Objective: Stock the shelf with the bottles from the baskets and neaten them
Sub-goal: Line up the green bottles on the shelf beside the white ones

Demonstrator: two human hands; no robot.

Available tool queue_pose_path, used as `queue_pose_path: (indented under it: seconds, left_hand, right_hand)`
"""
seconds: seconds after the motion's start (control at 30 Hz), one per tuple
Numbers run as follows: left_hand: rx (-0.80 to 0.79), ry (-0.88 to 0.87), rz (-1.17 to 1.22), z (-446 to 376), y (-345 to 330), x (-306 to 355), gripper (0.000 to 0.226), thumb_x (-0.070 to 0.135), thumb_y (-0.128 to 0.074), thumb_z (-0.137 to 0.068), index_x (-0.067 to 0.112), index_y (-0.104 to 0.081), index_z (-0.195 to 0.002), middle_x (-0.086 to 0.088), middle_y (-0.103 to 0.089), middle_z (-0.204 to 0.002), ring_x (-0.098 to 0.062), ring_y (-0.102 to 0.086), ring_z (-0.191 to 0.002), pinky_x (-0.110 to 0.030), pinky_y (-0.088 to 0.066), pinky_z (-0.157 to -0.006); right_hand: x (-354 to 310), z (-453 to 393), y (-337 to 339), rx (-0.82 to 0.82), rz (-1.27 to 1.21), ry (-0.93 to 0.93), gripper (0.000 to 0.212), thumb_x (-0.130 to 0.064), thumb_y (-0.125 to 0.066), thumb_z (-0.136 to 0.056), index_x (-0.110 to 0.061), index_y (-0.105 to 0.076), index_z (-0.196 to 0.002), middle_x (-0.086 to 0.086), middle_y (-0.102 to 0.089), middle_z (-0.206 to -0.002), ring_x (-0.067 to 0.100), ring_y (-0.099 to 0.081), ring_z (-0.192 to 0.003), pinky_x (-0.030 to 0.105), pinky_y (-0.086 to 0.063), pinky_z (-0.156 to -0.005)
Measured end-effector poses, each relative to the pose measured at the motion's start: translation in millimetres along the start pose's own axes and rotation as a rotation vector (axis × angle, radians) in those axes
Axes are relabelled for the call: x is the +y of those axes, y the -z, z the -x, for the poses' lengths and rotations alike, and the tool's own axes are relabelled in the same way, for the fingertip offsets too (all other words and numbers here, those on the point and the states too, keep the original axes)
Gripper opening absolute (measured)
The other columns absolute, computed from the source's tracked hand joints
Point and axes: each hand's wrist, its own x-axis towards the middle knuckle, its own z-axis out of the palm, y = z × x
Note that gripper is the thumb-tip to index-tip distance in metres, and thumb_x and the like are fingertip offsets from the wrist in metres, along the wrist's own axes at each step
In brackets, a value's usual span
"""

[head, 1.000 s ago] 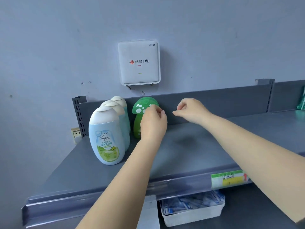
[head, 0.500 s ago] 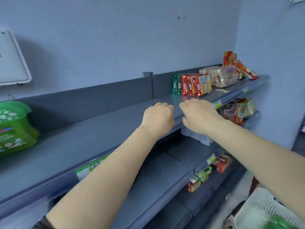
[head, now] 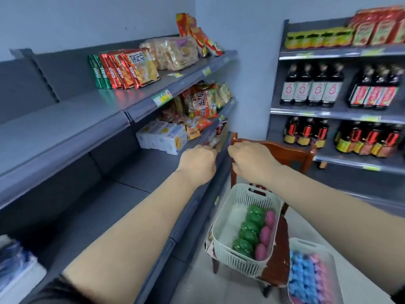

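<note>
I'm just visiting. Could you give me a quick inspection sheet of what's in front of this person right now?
Surface: grey top shelf, its near stretch bare; snack packs farther along.
Job's things: white basket on a wooden chair, holding green bottles and pink bottles; second basket beside it with blue and pink bottles.
Clutter: boxes and snack bags on the lower shelves.
Hands: left hand and right hand both loosely curled, holding nothing, in the air above the chair.
Cables: nothing seen.
Surroundings: dark sauce bottles on a rack to the right; plain wall behind.
</note>
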Motion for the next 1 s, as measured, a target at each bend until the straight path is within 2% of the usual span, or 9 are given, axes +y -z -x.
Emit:
queue_pose_path:
  seconds: [0.1,0.23,0.33,0.5,0.6,0.8,0.9,1.0]
  left_hand:
    - [-0.034,-0.062,0.043,-26.3,-27.1,22.6,0.017,0.013,-0.044,-0.091,0.007,-0.058,-0.098,-0.011,-0.060,-0.107,-0.030,-0.055,-0.102,-0.035,-0.039,-0.067]
    - [-0.110,-0.126,0.114,-62.6,-69.5,48.2,0.021,0.017,-0.044,-0.091,0.007,-0.059,-0.103,-0.010,-0.060,-0.109,-0.028,-0.055,-0.104,-0.036,-0.045,-0.075]
    - [-0.185,-0.157,0.188,-92.8,-111.7,61.9,0.019,0.017,-0.045,-0.090,0.008,-0.059,-0.100,-0.009,-0.060,-0.105,-0.028,-0.055,-0.100,-0.036,-0.046,-0.075]
    - [-0.340,-0.105,0.337,-140.9,-193.6,74.8,0.017,0.017,-0.047,-0.090,0.013,-0.058,-0.103,-0.005,-0.061,-0.105,-0.025,-0.058,-0.101,-0.032,-0.041,-0.068]
    - [-0.418,-0.109,0.395,-163.9,-246.5,79.3,0.021,0.016,-0.047,-0.091,0.014,-0.057,-0.110,-0.005,-0.061,-0.111,-0.025,-0.058,-0.102,-0.029,-0.036,-0.068]
    - [-0.657,-0.037,0.496,-189.9,-369.4,91.2,0.026,0.018,-0.050,-0.091,0.015,-0.056,-0.116,-0.004,-0.060,-0.117,-0.024,-0.058,-0.105,-0.032,-0.044,-0.079]
    - [-0.710,-0.019,0.551,-196.0,-421.5,102.0,0.028,0.015,-0.053,-0.091,0.014,-0.056,-0.119,-0.004,-0.060,-0.118,-0.022,-0.058,-0.106,-0.031,-0.045,-0.083]
    - [-0.758,-0.012,0.591,-198.9,-470.5,114.5,0.035,0.009,-0.054,-0.090,0.014,-0.053,-0.125,-0.005,-0.059,-0.123,-0.023,-0.058,-0.109,-0.035,-0.047,-0.091]
  right_hand:
    - [27.3,12.3,-29.4,-0.045,-0.090,-0.101,0.019,-0.018,-0.048,-0.089,-0.009,-0.053,-0.105,0.006,-0.058,-0.109,0.026,-0.054,-0.104,0.030,-0.034,-0.068]
    - [59.9,18.5,-74.9,-0.132,-0.208,-0.237,0.023,-0.020,-0.049,-0.089,-0.009,-0.054,-0.108,0.006,-0.058,-0.108,0.026,-0.055,-0.103,0.036,-0.045,-0.074]
    - [83.5,16.1,-113.9,-0.220,-0.291,-0.340,0.021,-0.020,-0.051,-0.088,-0.009,-0.053,-0.106,0.006,-0.058,-0.108,0.027,-0.055,-0.101,0.035,-0.044,-0.074]
    - [119.4,2.5,-197.8,-0.365,-0.467,-0.568,0.026,-0.020,-0.055,-0.087,-0.010,-0.053,-0.112,0.006,-0.059,-0.110,0.025,-0.056,-0.100,0.030,-0.040,-0.072]
    - [134.2,-5.7,-260.9,-0.440,-0.529,-0.672,0.028,-0.020,-0.056,-0.087,-0.009,-0.055,-0.113,0.009,-0.060,-0.114,0.026,-0.056,-0.104,0.029,-0.040,-0.076]
    - [151.1,-5.4,-391.8,-0.607,-0.614,-0.756,0.029,-0.015,-0.056,-0.084,-0.006,-0.057,-0.112,0.012,-0.064,-0.111,0.028,-0.059,-0.106,0.031,-0.046,-0.091]
    - [156.6,-3.3,-446.1,-0.640,-0.605,-0.795,0.030,-0.013,-0.057,-0.083,-0.008,-0.058,-0.113,0.010,-0.064,-0.111,0.026,-0.058,-0.106,0.028,-0.043,-0.091]
    - [161.0,-5.7,-490.3,-0.716,-0.639,-0.806,0.031,-0.014,-0.056,-0.087,-0.008,-0.056,-0.117,0.010,-0.060,-0.113,0.028,-0.056,-0.107,0.032,-0.043,-0.089]
